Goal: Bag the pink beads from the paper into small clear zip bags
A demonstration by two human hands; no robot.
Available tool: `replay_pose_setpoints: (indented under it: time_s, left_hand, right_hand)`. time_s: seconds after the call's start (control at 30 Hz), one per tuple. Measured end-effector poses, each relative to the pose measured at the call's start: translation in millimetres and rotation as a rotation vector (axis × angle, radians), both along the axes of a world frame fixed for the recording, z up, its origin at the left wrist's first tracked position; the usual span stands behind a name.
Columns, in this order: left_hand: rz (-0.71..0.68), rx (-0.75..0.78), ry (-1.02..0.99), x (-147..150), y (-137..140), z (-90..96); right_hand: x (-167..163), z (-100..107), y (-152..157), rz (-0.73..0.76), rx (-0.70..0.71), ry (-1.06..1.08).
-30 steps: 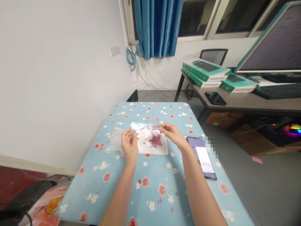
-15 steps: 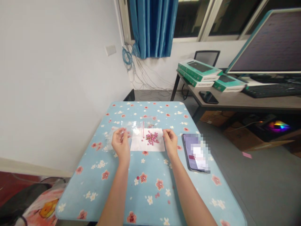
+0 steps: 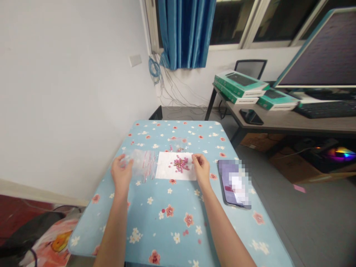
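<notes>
My left hand (image 3: pixel 121 173) is at the left end of clear plastic zip bags (image 3: pixel 143 163) with red seal strips. Its thumb and fingers are apart around the bags' edge, somewhat blurred. A small heap of pink pellets (image 3: pixel 181 164), with a few brownish bits among them, lies on a white sheet of paper (image 3: pixel 164 167). At that sheet's right edge, my right hand (image 3: pixel 202 167) has its thumb and fingers closed on the paper. Behind the sheet lies another small clear bag (image 3: pixel 178 142) with a few pink and brown pieces in it.
Everything lies on a blue flowered table (image 3: pixel 161 237). To the right of my right hand is a phone (image 3: pixel 226 181), partly pixelated. Beyond stands a desk (image 3: pixel 278 124) with green boxes (image 3: pixel 240 83), another phone (image 3: pixel 251 116), a keyboard and a monitor. A wall borders the left.
My left hand has moved left and its fingers have parted. The clear bag by it has moved left, off the paper's edge, onto the other bags. My right hand stays at the paper.
</notes>
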State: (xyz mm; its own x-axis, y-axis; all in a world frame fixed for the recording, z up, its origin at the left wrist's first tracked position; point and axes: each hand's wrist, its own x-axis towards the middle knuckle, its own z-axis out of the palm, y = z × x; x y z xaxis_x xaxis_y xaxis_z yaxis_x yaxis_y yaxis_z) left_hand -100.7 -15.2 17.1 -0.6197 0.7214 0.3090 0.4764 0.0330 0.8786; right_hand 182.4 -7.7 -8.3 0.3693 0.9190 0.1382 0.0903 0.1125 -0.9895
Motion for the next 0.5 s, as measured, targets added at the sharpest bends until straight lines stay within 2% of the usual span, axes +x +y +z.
replay_pose_setpoints:
  time_s: [0.1, 0.17, 0.3, 0.4, 0.5]
  left_hand:
    - [-0.064, -0.090, 0.413, 4, 0, -4.3]
    - [-0.150, -0.139, 0.581, 10, 2, -9.1]
    - [-0.360, -0.302, 0.722, 21, 5, -22.0]
    - [-0.392, -0.407, 0.810, 26, 3, -28.1]
    - [-0.409, -0.446, 0.882, 29, -2, -29.9]
  right_hand:
    - [0, 0, 0, -0.003, -0.002, -0.003]
    - [0, -1, 0, -0.002, -0.008, -0.013]
    - [1, -1, 0, -0.001, -0.025, -0.054]
    - [1, -2, 0, 0.002, -0.027, -0.074]
    - [1, -3, 0, 0.007, -0.026, -0.078]
